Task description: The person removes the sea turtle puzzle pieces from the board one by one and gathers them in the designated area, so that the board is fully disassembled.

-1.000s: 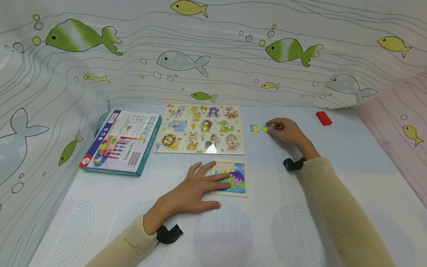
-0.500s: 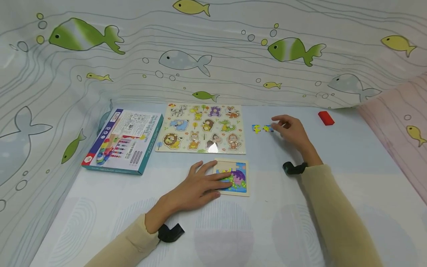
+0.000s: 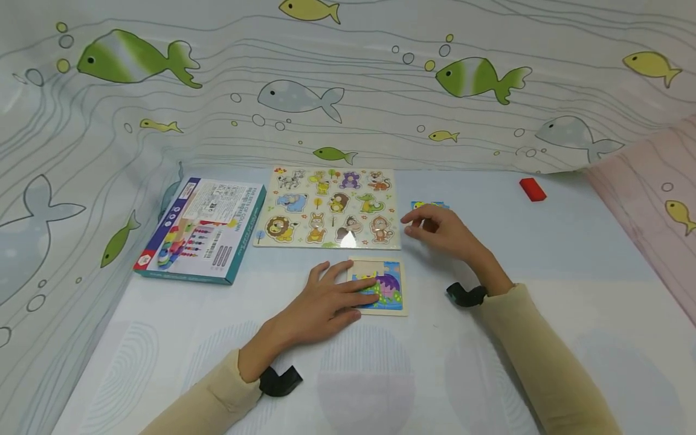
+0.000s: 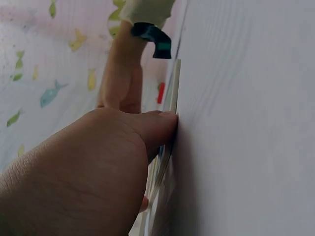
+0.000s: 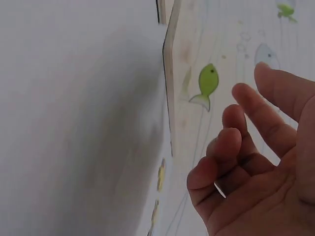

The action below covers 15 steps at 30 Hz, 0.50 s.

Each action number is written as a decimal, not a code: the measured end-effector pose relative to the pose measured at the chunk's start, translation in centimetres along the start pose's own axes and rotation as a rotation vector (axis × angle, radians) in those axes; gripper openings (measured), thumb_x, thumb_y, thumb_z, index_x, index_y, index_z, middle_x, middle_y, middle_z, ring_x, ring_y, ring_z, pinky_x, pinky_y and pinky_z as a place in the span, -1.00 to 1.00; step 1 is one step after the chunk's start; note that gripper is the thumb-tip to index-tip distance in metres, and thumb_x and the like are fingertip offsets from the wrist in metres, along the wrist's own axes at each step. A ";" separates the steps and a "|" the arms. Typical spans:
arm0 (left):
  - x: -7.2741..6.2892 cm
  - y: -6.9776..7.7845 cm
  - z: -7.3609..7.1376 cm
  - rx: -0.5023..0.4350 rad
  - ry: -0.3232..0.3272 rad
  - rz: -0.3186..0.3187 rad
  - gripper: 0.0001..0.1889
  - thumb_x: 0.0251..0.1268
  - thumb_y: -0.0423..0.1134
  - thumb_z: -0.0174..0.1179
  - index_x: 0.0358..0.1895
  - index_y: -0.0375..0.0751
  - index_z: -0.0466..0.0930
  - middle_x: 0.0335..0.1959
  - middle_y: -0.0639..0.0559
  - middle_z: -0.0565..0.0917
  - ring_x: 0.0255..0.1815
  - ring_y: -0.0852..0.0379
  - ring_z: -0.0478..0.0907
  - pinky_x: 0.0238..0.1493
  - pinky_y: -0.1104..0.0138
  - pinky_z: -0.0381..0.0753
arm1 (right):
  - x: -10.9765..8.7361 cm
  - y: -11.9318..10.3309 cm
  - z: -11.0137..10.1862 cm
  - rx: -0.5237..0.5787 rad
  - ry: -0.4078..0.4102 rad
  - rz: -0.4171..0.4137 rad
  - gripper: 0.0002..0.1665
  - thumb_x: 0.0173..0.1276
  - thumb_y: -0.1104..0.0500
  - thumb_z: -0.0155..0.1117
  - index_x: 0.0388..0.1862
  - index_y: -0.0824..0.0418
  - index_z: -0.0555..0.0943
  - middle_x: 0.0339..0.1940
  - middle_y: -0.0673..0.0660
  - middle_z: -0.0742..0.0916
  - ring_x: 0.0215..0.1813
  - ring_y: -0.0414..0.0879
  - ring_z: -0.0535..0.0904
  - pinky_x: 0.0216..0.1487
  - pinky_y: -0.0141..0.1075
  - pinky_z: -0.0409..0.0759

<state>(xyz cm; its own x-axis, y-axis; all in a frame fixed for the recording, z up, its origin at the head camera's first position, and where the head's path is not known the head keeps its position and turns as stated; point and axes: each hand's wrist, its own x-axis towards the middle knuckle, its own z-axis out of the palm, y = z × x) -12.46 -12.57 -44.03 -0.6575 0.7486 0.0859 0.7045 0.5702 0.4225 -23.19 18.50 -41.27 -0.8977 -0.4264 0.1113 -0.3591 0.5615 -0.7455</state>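
My left hand point(image 3: 312, 305) lies with fingers spread over the left part of a small wooden jigsaw puzzle point(image 3: 404, 289), two fingers across its picture. Bare wood shows in the puzzle's upper left; a purple shape and blue pieces show to the right. In the left wrist view the thumb is at the edge of the puzzle board point(image 4: 176, 81). My right hand point(image 3: 448, 234) hovers, fingers loosely bent and holding nothing, right of the animal board. Two loose jigsaw pieces point(image 3: 426, 204) lie just behind it, partly hidden; in the right wrist view those pieces point(image 5: 161, 177) appear edge-on.
A wooden animal peg board point(image 3: 331, 211) lies behind the small puzzle. To its left is a flat toy box point(image 3: 198, 232). A red block point(image 3: 533, 189) sits at the back right. A fish-patterned curtain point(image 3: 370, 90) rises behind the table.
My right hand has let go of the loose pieces, lifted back a little, then moved left and nearer in front of them. The left hand stays on the puzzle, its thumb drawn closer to the fingers.
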 end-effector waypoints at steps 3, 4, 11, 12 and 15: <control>0.1 0.1 0.1 0.003 -0.006 -0.004 -0.56 0.56 -0.01 0.06 0.43 0.29 0.47 0.57 0.29 0.34 0.69 -0.18 -0.03 0.54 -0.31 -0.17 | -0.3 -0.9 0.9 0.012 -0.078 -0.082 -0.75 0.42 0.18 0.36 0.04 0.20 0.72 -0.22 0.08 0.70 -0.40 -0.06 0.44 -0.36 -0.37 0.39; 0.1 0.1 0.1 0.001 -0.008 -0.003 -0.56 0.56 -0.02 0.05 0.44 0.30 0.47 0.57 0.29 0.33 0.69 -0.18 -0.04 0.54 -0.31 -0.18 | -0.4 -1.1 1.1 0.012 -0.104 -0.098 -0.75 0.42 0.18 0.37 0.03 0.20 0.72 -0.23 0.06 0.71 -0.40 -0.06 0.44 -0.36 -0.37 0.40; 0.1 0.3 0.2 0.010 -0.014 -0.001 -0.55 0.58 -0.05 0.03 0.46 0.30 0.43 0.58 0.29 0.30 0.70 -0.20 -0.08 0.51 -0.34 -0.23 | -1.0 -1.8 2.0 -0.001 -0.254 -0.100 -0.78 0.39 0.20 0.38 0.00 0.10 0.74 -0.25 -0.04 0.71 -0.38 -0.11 0.46 -0.34 -0.39 0.44; 0.1 0.3 0.2 0.011 -0.012 0.001 -0.55 0.58 -0.06 0.04 0.46 0.30 0.43 0.58 0.29 0.30 0.69 -0.21 -0.07 0.51 -0.35 -0.22 | -1.1 -1.9 2.1 -0.007 -0.266 -0.098 -0.78 0.39 0.21 0.39 -0.01 0.09 0.74 -0.24 -0.05 0.71 -0.37 -0.12 0.46 -0.33 -0.39 0.44; 0.0 0.3 0.3 0.009 -0.021 -0.005 -0.55 0.59 -0.05 0.03 0.46 0.31 0.42 0.58 0.30 0.30 0.70 -0.20 -0.07 0.51 -0.35 -0.22 | -1.5 -2.0 2.5 -0.027 -0.282 -0.092 -0.77 0.36 0.21 0.42 -0.02 0.06 0.76 -0.20 -0.04 0.71 -0.34 -0.11 0.46 -0.31 -0.39 0.45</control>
<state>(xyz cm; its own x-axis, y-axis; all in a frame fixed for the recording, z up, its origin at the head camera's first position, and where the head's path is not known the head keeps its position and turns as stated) -12.18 -12.34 -44.16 -0.6553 0.7526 0.0649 0.7035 0.5768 0.4152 -20.54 16.24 -41.60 -0.7560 -0.6544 -0.0126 -0.4456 0.5287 -0.7224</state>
